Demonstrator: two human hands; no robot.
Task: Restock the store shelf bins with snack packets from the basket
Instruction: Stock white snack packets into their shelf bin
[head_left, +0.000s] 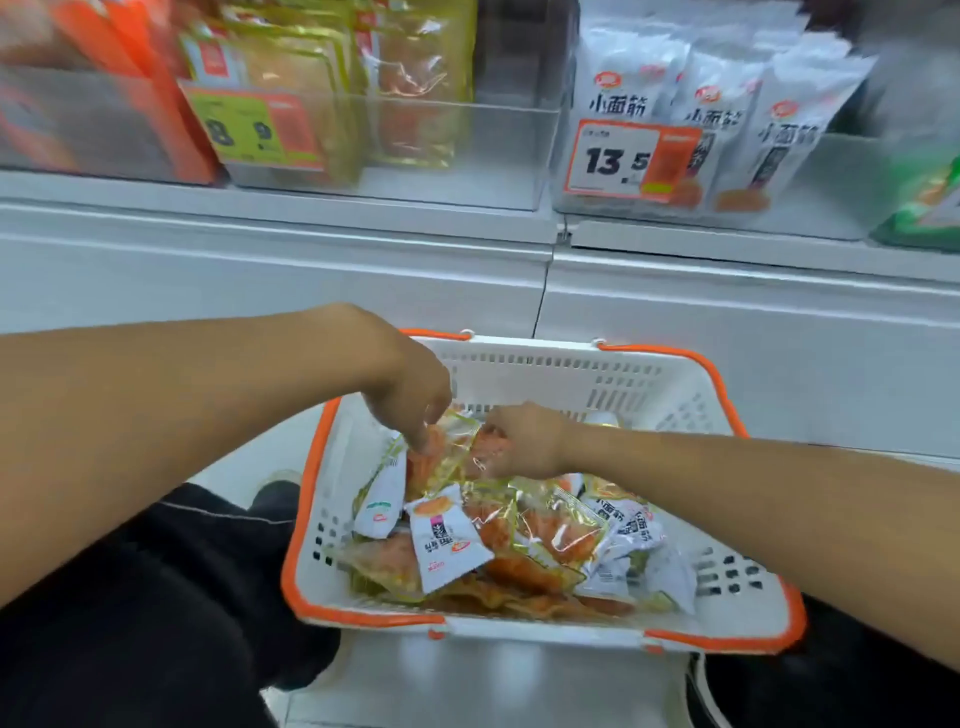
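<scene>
Basket (311, 519) sits nearest, white with orange rim, holding a loose heap of snack packets: white sachets (447, 540) and clear yellow-edged packets (550, 525) with orange contents.

Both hands are down in the far end of the heap. Left hand (410, 395): fingers curled down, tips pinching at a clear packet (441, 452). Right hand (524, 441): fingers curled into the same cluster, looks like it grips a clear packet; exact hold is hidden by the knuckles.

Handling guess: packets are light, soft film pouches, slippery and crinkly, and will flop. Pinch at the sealed edge or corner, not the belly; contents may crush. Can gather several at once.

Beyond, on the shelf: clear bin (467, 150) of yellow packets is partly stocked with room at right; bin (587, 202) of white packets beside it, price tag (613, 161) on its front.
</scene>
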